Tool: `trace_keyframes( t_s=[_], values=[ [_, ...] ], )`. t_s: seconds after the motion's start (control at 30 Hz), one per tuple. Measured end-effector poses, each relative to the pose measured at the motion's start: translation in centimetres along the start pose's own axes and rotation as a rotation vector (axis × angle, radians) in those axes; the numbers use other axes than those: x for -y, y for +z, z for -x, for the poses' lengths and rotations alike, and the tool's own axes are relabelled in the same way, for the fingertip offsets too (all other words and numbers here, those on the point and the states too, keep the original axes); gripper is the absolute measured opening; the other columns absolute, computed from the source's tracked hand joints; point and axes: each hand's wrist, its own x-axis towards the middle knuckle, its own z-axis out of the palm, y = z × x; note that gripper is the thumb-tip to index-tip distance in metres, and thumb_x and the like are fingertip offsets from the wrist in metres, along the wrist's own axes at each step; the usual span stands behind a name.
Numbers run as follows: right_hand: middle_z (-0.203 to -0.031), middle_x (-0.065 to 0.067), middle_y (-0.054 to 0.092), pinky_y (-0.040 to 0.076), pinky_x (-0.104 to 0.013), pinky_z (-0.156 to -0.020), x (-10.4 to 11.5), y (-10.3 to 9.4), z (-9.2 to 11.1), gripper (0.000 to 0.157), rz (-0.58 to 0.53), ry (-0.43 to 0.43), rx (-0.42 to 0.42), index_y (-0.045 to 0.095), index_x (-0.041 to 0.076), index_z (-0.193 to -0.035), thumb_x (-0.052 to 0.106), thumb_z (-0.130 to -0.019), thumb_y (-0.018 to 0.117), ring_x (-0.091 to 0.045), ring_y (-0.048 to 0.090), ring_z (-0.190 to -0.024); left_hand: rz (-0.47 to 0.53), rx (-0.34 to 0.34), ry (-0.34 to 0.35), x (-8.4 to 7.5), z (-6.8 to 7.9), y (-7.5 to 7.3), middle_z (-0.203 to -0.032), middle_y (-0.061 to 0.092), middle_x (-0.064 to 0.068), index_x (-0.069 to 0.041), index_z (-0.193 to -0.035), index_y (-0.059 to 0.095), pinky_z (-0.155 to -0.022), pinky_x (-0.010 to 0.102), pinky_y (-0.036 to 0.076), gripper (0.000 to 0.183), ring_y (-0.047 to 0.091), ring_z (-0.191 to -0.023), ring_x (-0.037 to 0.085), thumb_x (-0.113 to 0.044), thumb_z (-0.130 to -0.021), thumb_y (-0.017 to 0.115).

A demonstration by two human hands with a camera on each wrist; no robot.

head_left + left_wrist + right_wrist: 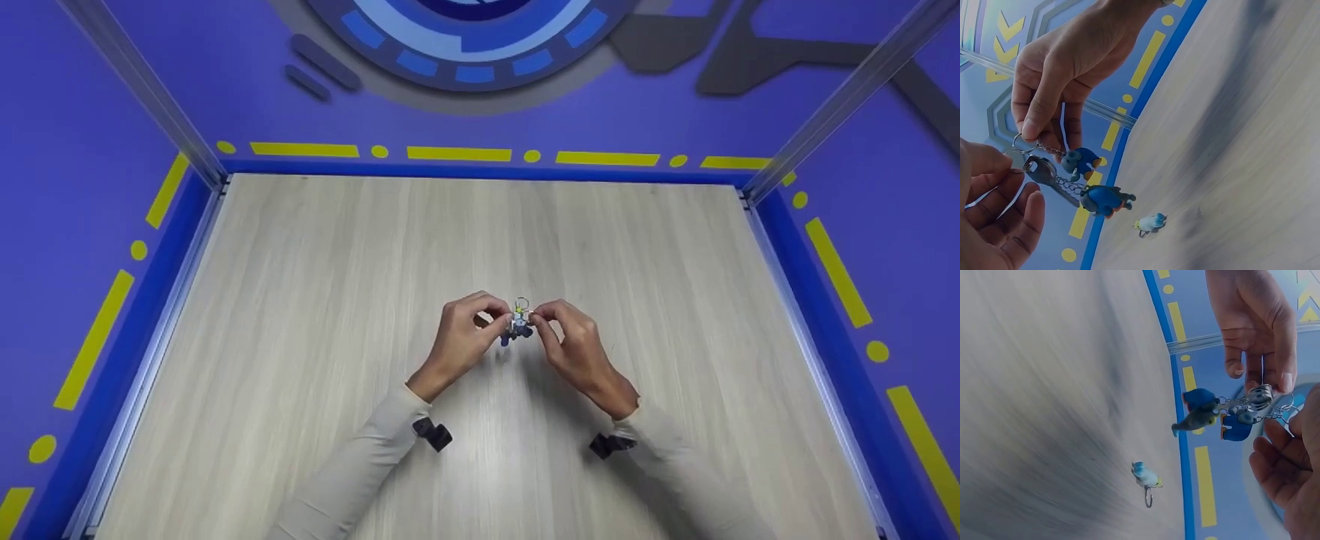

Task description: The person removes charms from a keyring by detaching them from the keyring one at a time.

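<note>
Both hands meet near the table's middle over a bunch of keychains. My left hand (469, 334) pinches a metal key ring (1260, 397) between thumb and fingers. From the other side, my right hand (577, 349) pinches another thin ring (1026, 142) linked at the bunch. A metal key (1042, 170) and small figures on chains hang beneath, among them a blue elephant-like figure (1086, 161) and a grey-green one with a tail (1199, 418). A pale blue figure keychain (1145, 476) with its own ring lies apart on the table below the hands.
The wood-grain table (337, 247) has blue-purple panels with yellow dashes (457, 154) behind and at both sides. Metal posts (825, 112) stand at its far corners. A small black camera (433, 433) is strapped to each wrist.
</note>
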Motion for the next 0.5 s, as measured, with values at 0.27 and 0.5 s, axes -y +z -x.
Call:
trace_keyframes(
  t_s=[0.27, 0.5],
  values=[
    [-0.101, -0.01, 0.081, 0.061, -0.025, -0.091, 0.34, -0.01, 0.06, 0.007, -0.155, 0.143, -0.057, 0.074, 0.0, -0.104, -0.007, -0.101, 0.074, -0.025, 0.079, -0.094, 0.121, -0.002, -0.057, 0.51, 0.06, 0.13, -0.097, 0.078, 0.004, -0.001, -0.101, 0.081, -0.071, 0.03, 0.063, 0.005, 0.072, -0.088, 0.015, -0.005, -0.1, 0.08],
    [-0.101, -0.008, 0.081, 0.06, -0.022, -0.093, 0.57, -0.1, -0.11, 0.008, -0.234, 0.203, -0.042, 0.075, -0.001, -0.103, -0.008, -0.101, 0.073, -0.024, 0.079, -0.094, 0.085, 0.077, -0.127, 0.48, -0.22, -0.22, -0.096, 0.078, 0.004, -0.004, -0.099, 0.08, -0.074, 0.027, 0.06, 0.003, 0.071, -0.09, 0.013, -0.003, -0.1, 0.077]
  ],
)
